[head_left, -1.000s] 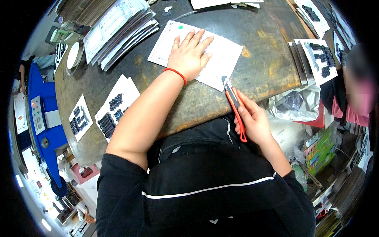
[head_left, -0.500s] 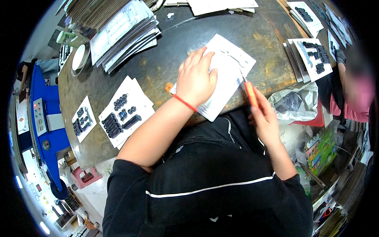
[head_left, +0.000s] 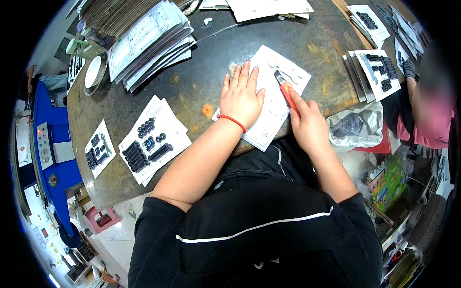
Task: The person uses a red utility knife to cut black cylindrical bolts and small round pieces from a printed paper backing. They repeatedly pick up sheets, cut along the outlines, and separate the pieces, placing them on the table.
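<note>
A white card (head_left: pixel 266 122) lies slanted at the table's near edge. My left hand (head_left: pixel 241 98) rests flat on its left side, fingers stretched out and thumb apart. In my right hand (head_left: pixel 309 122) is a red utility knife (head_left: pixel 288 95), gripped by its handle. Its blade points away from me, over the upper part of the card beside a wrench-shaped outline. Whether the blade tip touches the card, I cannot tell. The lower handle is hidden in my palm.
Cards with black sockets (head_left: pixel 137 156) sit to the left. Behind them rises a tall card stack (head_left: pixel 144 43). At the right are another socket card (head_left: pixel 379 72), a white plastic bag (head_left: pixel 370 137) by the table edge, and a co-worker's gloved hand (head_left: pixel 409 68).
My right hand has brought the knife up and leftward from the card's right edge to over the card. My left hand lies flatter, its fingers straighter.
</note>
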The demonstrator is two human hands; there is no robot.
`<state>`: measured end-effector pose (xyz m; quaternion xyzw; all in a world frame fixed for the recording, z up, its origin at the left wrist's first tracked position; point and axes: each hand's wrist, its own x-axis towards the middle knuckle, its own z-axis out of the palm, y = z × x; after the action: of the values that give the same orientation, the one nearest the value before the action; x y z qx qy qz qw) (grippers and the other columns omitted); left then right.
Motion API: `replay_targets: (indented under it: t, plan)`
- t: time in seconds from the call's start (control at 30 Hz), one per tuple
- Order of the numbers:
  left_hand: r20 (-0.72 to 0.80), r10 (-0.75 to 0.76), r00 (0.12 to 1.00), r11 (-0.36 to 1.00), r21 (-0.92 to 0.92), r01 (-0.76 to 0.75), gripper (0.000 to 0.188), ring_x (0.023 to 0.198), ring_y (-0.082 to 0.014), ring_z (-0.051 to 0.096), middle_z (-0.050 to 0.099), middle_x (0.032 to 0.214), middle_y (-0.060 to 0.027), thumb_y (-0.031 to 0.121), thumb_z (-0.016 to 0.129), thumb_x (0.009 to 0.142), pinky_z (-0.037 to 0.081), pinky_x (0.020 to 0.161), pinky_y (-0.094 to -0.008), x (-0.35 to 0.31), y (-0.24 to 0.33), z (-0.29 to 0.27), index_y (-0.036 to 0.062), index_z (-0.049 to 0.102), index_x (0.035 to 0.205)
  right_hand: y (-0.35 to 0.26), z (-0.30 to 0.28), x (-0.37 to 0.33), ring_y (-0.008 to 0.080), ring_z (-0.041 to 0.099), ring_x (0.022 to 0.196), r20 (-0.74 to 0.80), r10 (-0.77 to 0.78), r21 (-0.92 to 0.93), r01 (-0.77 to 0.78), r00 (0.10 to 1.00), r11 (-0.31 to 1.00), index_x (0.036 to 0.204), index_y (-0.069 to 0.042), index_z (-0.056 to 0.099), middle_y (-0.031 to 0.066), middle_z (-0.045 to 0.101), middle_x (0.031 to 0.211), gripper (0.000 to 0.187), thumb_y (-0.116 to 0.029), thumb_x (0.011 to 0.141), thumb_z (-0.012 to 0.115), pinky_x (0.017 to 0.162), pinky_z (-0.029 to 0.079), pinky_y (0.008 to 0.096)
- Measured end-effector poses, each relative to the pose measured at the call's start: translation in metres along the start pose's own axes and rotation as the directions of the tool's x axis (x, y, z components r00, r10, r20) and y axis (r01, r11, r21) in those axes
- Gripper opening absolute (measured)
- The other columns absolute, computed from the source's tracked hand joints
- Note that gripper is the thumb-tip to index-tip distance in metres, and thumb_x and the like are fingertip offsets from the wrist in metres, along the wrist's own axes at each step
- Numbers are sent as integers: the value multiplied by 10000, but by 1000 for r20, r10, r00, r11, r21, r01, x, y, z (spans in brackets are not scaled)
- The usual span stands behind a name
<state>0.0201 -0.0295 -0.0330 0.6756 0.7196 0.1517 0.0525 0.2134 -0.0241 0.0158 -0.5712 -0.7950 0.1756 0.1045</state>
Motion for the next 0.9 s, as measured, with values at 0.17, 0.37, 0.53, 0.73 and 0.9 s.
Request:
replay_targets:
  t: [0.17,0.37,0.53,0.73,0.9]
  plan:
    - [12,-29,1000,999,16,29,590,1461,-296,284,307,1575,-149,366,482,972,189,1196,-486,1,3,0,115,369,1495,20,-1,-20,375,649,795,-34,23,-17,-23,999,1000,1397,-251,523,159,578,989,480,-225,924,597,689,546,472]
    - [22,-36,999,999,26,35,591,1461,-296,283,308,1574,-149,355,484,970,185,1197,-486,1,3,-1,116,368,1498,33,-7,-37,361,639,832,-27,44,-21,-45,999,999,1404,-250,525,141,584,1001,500,-186,916,610,728,540,445]
    - [24,29,999,999,21,-30,592,1451,-310,301,318,1566,-162,343,492,966,213,1190,-483,3,2,-2,94,375,1491,36,-10,-32,341,640,792,-49,9,-87,-13,999,996,1396,-278,536,118,573,969,510,-173,904,624,694,543,435]
    - [38,29,999,999,28,-31,600,1444,-325,309,328,1550,-195,331,512,960,234,1182,-488,4,3,-4,64,383,1481,31,-8,-19,309,634,669,-83,-56,-211,38,995,977,1367,-335,548,120,546,887,517,-169,883,618,574,541,434]
    - [34,40,999,998,54,-42,597,1440,-317,319,328,1552,-191,329,515,958,238,1182,-483,3,2,-5,67,386,1479,64,-39,-4,306,651,759,51,-165,-217,173,985,961,1337,-316,586,108,566,919,475,-184,883,624,629,542,428]
